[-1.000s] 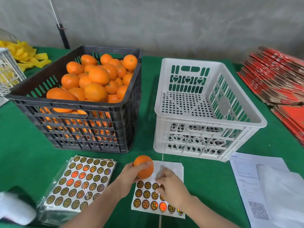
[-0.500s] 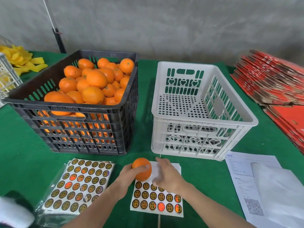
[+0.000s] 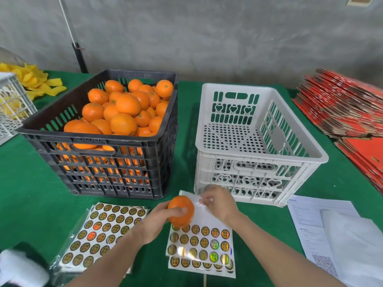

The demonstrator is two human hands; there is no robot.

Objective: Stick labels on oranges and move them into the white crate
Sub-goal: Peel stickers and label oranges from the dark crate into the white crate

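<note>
Low in the centre, the orange (image 3: 180,211) is gripped in the left hand (image 3: 155,222), thumb across its front. Just to its right, the fingertips (image 3: 204,200) of the right hand (image 3: 220,205) are closed together; whether something is pinched cannot be told.

One head-worn camera looks forward and down from close in front of the white crate (image 3: 259,155), facing the wall (image 3: 207,38).

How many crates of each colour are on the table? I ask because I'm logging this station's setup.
Black: 1, the black crate heaped with oranges.
White: 2, the white crate in the middle with no fruit in it, and a cut-off white crate at the left edge.
Total: 3.
</note>
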